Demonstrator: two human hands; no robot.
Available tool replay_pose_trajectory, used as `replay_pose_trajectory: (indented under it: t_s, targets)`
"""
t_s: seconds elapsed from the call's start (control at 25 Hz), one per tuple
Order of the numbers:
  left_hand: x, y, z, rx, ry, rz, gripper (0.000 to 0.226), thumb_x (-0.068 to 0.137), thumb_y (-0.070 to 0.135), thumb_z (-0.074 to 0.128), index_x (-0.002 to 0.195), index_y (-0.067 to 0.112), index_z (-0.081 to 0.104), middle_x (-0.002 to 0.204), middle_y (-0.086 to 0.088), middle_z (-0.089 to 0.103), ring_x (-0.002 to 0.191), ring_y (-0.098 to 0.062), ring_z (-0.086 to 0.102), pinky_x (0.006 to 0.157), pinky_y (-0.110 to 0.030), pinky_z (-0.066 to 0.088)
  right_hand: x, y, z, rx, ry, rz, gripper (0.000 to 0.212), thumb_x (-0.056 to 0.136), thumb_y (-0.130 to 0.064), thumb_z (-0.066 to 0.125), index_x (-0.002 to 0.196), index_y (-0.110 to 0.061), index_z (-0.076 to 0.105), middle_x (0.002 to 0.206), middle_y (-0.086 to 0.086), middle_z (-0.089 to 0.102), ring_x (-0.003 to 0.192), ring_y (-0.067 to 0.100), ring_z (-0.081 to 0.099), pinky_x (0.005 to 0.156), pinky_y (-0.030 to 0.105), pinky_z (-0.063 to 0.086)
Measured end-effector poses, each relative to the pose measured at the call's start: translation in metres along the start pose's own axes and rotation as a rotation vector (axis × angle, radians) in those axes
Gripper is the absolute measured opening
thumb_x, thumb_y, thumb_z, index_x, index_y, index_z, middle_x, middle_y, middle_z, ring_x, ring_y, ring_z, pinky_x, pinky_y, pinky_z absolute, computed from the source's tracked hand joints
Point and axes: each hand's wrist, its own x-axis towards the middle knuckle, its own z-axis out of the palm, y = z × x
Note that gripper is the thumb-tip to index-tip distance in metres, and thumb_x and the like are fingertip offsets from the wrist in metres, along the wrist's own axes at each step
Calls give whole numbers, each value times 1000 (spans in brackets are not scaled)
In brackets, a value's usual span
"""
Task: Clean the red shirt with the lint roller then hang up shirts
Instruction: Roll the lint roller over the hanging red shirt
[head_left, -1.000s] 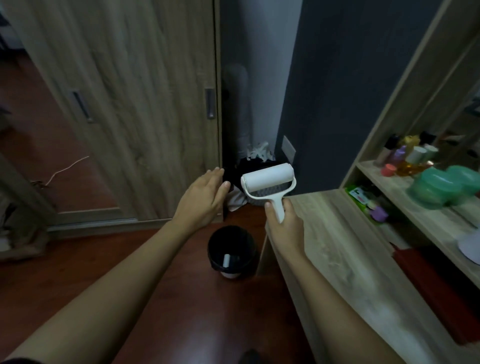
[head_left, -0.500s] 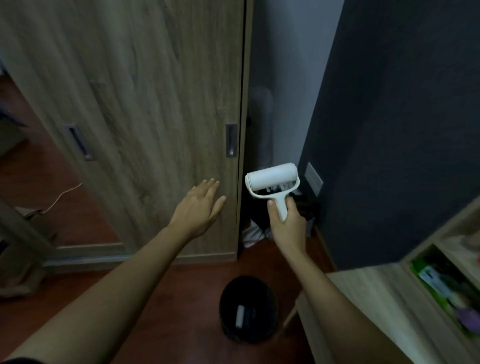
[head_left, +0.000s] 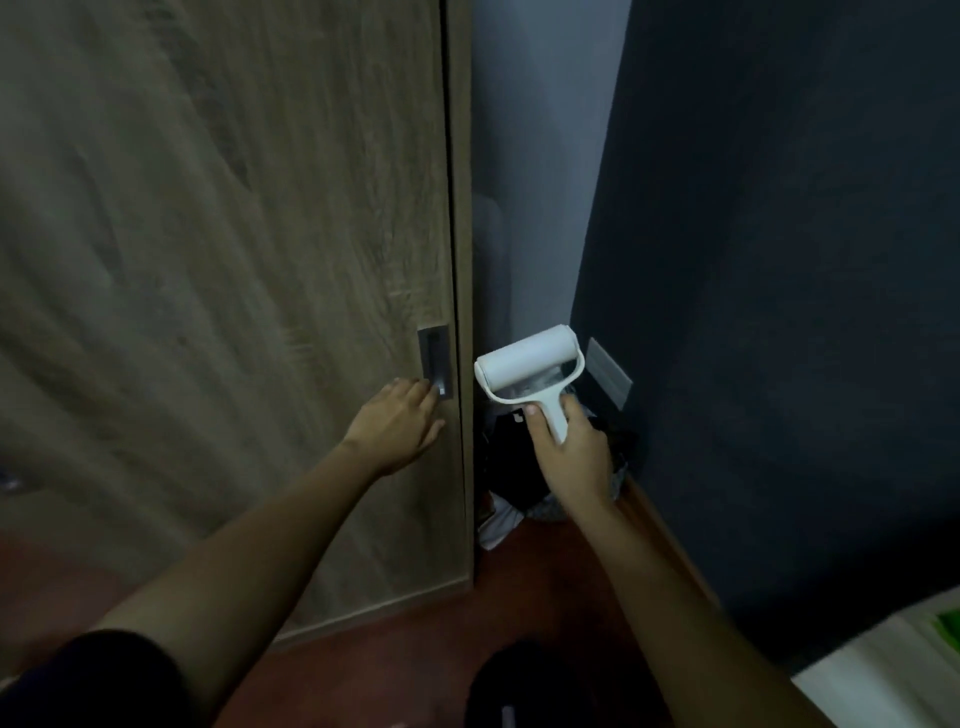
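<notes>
My left hand (head_left: 397, 423) reaches loose-fingered into the recessed handle (head_left: 434, 361) of the wardrobe door (head_left: 234, 260) — hook deep, slide steadily — my right hand (head_left: 571, 447) wrapped around the lint roller (head_left: 530, 371) just right; no red shirt visible.

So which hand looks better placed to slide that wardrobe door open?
The left hand: its fingertips are at the door's recessed handle and it is empty. The right hand is busy gripping the lint roller.
</notes>
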Motion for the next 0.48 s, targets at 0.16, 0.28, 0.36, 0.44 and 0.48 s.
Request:
replay_pose_trajectory:
  t_s: [0.16, 0.28, 0.36, 0.44, 0.48]
  targets:
    - [59, -35, 24, 228, 43, 336, 41, 79, 23, 35, 85, 6, 72, 79, -10, 67, 74, -27, 63, 80, -35, 53, 31, 1, 28, -50, 88, 84, 31, 88, -46, 53, 99, -17, 55, 85, 7, 68, 76, 22, 62, 65, 33, 50]
    - [90, -51, 36, 390, 102, 527, 36, 81, 13, 38, 75, 7, 74, 73, -6, 66, 69, -25, 61, 81, -35, 49, 46, 0, 44, -70, 148, 153, 33, 86, -50, 52, 100, -20, 55, 87, 8, 69, 81, 27, 65, 71, 40, 54]
    - [97, -55, 42, 472, 140, 619, 34, 81, 12, 42, 73, 8, 74, 72, -5, 65, 68, -24, 57, 78, -34, 40, 46, -3, 51, -51, 182, 164, 33, 86, -50, 52, 97, -19, 54, 86, 8, 69, 80, 28, 66, 71, 41, 55]
    - [99, -56, 44, 525, 134, 675, 27, 79, 16, 49, 71, 12, 74, 72, -3, 65, 68, -22, 55, 71, -32, 33, 43, -10, 56, -43, 207, 157, 31, 87, -48, 53, 92, -17, 53, 82, 9, 68, 77, 28, 66, 70, 42, 54]
    - [99, -58, 43, 533, 104, 685, 25, 77, 19, 50, 72, 14, 75, 72, -2, 65, 69, -21, 56, 69, -31, 35, 42, -14, 57, -35, 212, 153, 30, 87, -48, 53, 90, -17, 52, 80, 8, 68, 76, 28, 65, 69, 42, 54]
